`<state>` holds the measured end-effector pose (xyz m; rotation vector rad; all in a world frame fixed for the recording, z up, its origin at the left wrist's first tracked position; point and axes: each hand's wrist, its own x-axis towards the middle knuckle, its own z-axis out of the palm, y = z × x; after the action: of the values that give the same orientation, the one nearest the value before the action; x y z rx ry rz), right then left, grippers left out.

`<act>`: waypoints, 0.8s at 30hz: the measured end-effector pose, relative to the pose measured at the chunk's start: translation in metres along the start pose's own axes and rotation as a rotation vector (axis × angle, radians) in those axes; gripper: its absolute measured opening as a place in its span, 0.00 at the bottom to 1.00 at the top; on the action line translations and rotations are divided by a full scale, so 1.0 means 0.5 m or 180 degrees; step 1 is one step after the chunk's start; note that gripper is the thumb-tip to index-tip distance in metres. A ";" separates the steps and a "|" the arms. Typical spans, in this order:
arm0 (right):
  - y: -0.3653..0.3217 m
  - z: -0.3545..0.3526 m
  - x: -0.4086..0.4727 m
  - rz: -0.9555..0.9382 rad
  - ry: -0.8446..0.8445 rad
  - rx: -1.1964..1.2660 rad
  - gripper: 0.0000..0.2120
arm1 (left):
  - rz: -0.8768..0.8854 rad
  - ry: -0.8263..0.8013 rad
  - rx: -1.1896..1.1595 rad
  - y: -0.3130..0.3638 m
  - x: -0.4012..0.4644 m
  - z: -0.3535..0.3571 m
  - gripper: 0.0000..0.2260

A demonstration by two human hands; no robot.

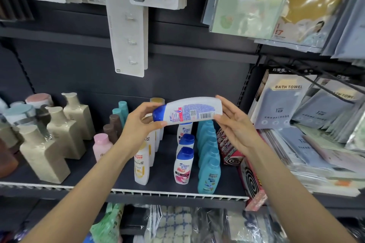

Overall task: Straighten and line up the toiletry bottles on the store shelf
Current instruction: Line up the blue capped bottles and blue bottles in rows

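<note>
Centre frame: a white shampoo bottle [187,110] held sideways above the shelf [177,196]. Left hand [138,124] fingers clamp its blue cap end; right hand [235,126] fingers, nearly straight, steady its base. Step: repositioning. Next, likely: turn upright, set behind the matching blue-capped bottles [183,163].

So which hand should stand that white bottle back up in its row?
Probably the left hand. Its fingers curl around the blue cap end of the white bottle, while the right hand only props the base with straight fingers. The matching row stands just below.
</note>
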<state>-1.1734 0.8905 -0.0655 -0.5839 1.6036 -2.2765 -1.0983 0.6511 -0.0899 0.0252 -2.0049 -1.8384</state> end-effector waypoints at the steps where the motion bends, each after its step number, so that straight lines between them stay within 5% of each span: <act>1: 0.001 0.000 -0.001 0.0005 -0.0003 0.0059 0.29 | 0.0004 0.0000 -0.0018 -0.001 0.001 0.000 0.20; 17: 0.055 -0.045 0.057 0.0415 0.0549 -0.0191 0.14 | -0.0178 0.0120 0.0421 -0.017 0.057 0.022 0.14; 24: 0.070 -0.094 0.121 0.0883 0.0607 -0.0579 0.17 | -0.0150 0.0119 0.0852 -0.028 0.106 0.045 0.16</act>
<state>-1.2490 0.8896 -0.1028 -0.1714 1.8644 -2.0467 -1.1574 0.6555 -0.0891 0.1844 -2.2259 -1.5713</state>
